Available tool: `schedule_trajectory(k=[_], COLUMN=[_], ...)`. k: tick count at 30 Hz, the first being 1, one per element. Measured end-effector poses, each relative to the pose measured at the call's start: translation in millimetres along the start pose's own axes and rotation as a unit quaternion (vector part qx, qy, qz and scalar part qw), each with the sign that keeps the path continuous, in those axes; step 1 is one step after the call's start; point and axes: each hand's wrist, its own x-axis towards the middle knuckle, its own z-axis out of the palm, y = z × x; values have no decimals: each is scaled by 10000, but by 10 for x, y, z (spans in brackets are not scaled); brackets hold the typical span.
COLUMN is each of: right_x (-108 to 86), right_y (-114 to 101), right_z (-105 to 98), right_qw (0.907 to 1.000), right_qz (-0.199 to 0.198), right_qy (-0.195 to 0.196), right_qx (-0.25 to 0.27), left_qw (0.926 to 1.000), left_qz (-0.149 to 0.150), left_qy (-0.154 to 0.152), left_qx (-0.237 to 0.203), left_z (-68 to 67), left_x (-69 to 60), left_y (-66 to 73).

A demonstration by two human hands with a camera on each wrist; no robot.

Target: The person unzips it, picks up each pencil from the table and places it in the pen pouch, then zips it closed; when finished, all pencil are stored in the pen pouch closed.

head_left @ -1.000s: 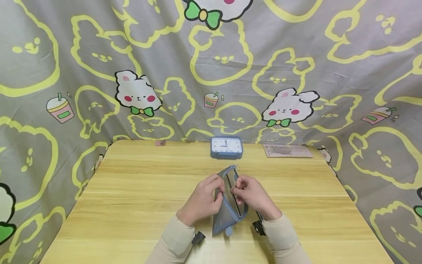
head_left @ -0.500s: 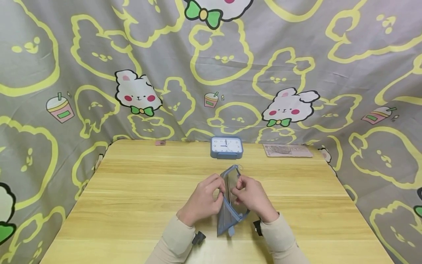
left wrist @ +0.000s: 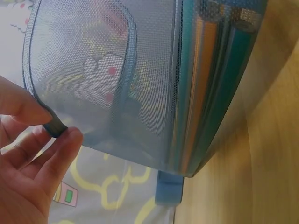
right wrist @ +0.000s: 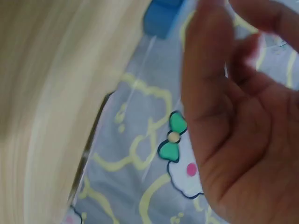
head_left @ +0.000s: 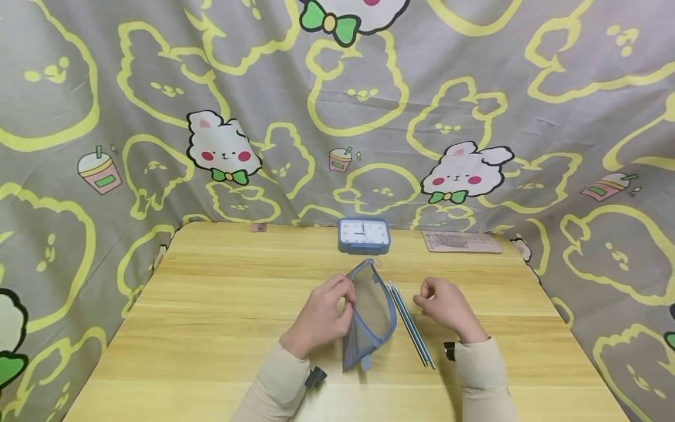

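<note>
A grey-blue mesh pencil pouch (head_left: 377, 305) stands on the table with its mouth open. My left hand (head_left: 324, 313) pinches its zipper edge between thumb and fingers, as the left wrist view also shows. Through the mesh there, teal and orange pencils (left wrist: 203, 74) with metal ends lie along the pouch bottom. Thin blue-green pencils (head_left: 411, 325) lie side by side on the table just right of the pouch. To their right, my right hand (head_left: 448, 308) is raised with its fingers loosely bent. Nothing shows between its thumb and fingers (right wrist: 210, 65).
A blue alarm clock (head_left: 364, 236) stands at the table's back, behind the pouch. A pinkish banknote-like paper (head_left: 461, 241) lies at the back right, a small pinkish piece (head_left: 258, 227) at the back left. A patterned curtain (head_left: 295, 88) hangs around the wooden table (head_left: 221, 328).
My right hand has moved from the pouch mouth out to the right, uncovering the pencils on the table. The dark pencil at the opening has gone from sight. My left hand keeps its pinch.
</note>
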Motion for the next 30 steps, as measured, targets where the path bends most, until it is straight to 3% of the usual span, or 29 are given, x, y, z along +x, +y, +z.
schedule_trajectory(k=[8,19,26,30], right_x=[26,72,42,50], right_y=[147,-2,6,25], right_z=[168,336,331,278], right_qw=[9939,9903,9859,9905], right_qz=[20,-259,47,82], right_qy=[-307,-479,-539,-377], right_qx=[-1055,-1281,-1583,-1320], left_qw=[9999,9998,9998,9997], left_qz=[-117,-141,-118,-179], left_qy=[-74,-107,-109,-136], left_qx=[28,-51,-132,-113], left_z=[0,9,19,17], left_x=[-17,-13,-13,-11], left_y=[-17,-20,-19,-10])
